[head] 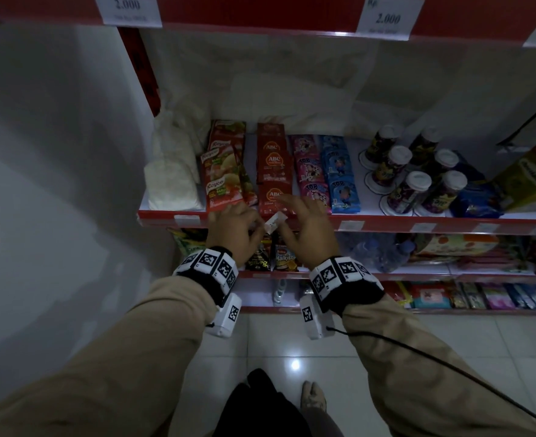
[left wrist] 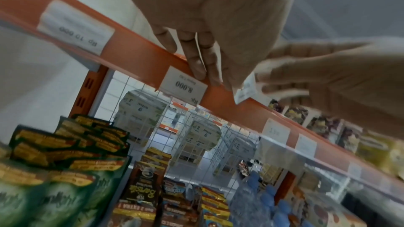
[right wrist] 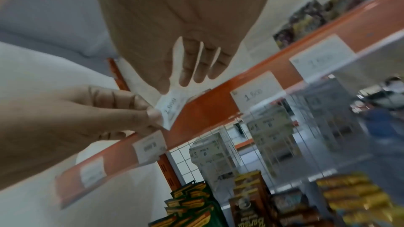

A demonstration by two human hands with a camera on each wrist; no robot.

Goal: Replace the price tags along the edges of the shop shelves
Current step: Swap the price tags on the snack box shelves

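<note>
A small white price tag [head: 274, 223] sits at the red shelf edge [head: 386, 223], in front of the ABC sachets. My left hand [head: 235, 228] pinches its lower end between thumb and fingers; the right wrist view shows this left hand [right wrist: 87, 118] on the tag [right wrist: 171, 108]. My right hand [head: 304, 222] hovers beside it with straight, spread fingers [right wrist: 196, 68], thumb tip touching the tag's top. In the left wrist view the tag [left wrist: 245, 89] stands off the edge strip [left wrist: 142, 54], with an 8.000 tag [left wrist: 183, 85] fixed just to its left.
Royco packets [head: 222, 181], ABC sachets [head: 274, 171], white bags [head: 172, 181] and capped bottles [head: 418, 181] fill this shelf. Above hangs a shelf edge with 2.000 tags [head: 389, 17]. Snack packs fill the lower shelves [head: 282, 257]. A white wall [head: 55, 184] stands on the left.
</note>
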